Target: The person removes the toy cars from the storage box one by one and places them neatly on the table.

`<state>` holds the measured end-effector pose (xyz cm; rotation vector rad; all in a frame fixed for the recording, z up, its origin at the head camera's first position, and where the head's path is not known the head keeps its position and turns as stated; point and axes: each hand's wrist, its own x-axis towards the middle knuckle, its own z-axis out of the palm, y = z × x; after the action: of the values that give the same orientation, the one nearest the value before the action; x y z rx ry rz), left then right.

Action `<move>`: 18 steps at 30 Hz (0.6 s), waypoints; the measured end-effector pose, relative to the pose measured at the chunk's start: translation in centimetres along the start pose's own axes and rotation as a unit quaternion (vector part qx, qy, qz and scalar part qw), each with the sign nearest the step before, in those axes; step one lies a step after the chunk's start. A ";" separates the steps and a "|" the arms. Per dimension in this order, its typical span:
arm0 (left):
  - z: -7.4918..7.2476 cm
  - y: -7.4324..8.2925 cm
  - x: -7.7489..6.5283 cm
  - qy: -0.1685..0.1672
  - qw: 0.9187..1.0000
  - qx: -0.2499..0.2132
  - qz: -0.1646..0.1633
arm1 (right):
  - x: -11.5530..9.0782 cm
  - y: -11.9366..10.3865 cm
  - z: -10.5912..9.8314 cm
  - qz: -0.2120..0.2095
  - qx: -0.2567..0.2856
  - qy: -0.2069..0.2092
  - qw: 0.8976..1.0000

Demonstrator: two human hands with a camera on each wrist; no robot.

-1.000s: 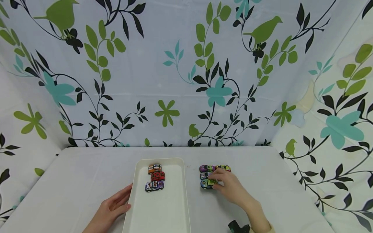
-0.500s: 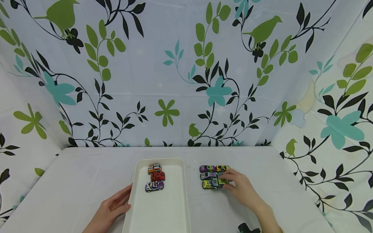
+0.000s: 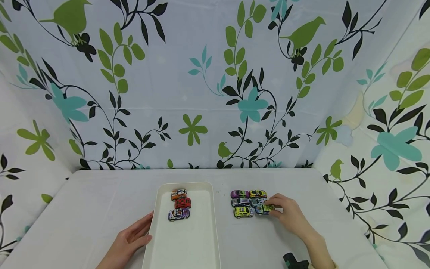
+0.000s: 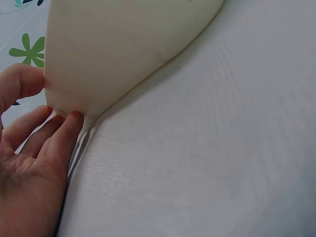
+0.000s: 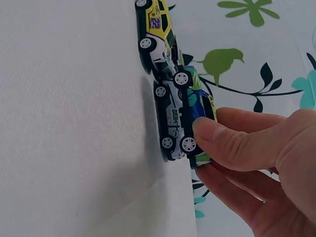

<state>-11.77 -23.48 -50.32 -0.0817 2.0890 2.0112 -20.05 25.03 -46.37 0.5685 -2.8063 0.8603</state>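
My right hand (image 3: 291,216) pinches a green, blue and yellow toy car (image 3: 263,210) between thumb and fingers. In the right wrist view the pinched car is raised beside a white toy car (image 5: 173,118) on the table. To its left sits a yellow-green toy car (image 3: 243,212). Behind are a silver car (image 3: 240,202), a light-blue car (image 3: 257,202), a purple car (image 3: 239,194) and a yellow car (image 3: 258,194). My left hand (image 3: 125,241) rests with extended fingers against the left outer wall of a cream tray (image 3: 201,239).
Inside the tray's far end stand an orange car (image 3: 179,194), a red car (image 3: 183,203) and a purple-white car (image 3: 178,214). The white table (image 3: 97,201) meets a leaf-patterned cloth (image 3: 161,82) at the back and sides. A black device (image 3: 295,261) is at the right wrist.
My right hand has moved rightward with the green-blue car, from in front of the silver car to in front of the light-blue one, uncovering the yellow-green car. My left hand and the tray stay put.
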 end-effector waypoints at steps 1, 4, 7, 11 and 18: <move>0.0 0.0 0.0 0.000 1.000 0.000 0.001 | 0.0 0.1 0.0 0.001 0.002 0.000 1.000; 0.0 0.0 -0.1 -0.004 1.000 -0.001 0.005 | 0.1 0.4 0.2 0.005 0.012 -0.005 1.000; -0.1 -0.1 -0.1 -0.007 1.000 -0.002 0.008 | 0.1 0.5 0.6 0.017 0.021 -0.012 1.000; 0.0 -0.1 0.0 -0.005 1.000 -0.003 0.007 | 0.1 0.7 0.9 0.034 0.019 -0.015 0.999; 0.1 -0.1 0.0 -0.002 1.000 -0.003 0.006 | 0.1 1.0 1.3 0.033 0.027 -0.015 0.999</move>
<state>-11.71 -23.44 -50.45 -0.0661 2.0853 2.0232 -20.61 25.05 -47.91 0.5016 -2.8516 0.9494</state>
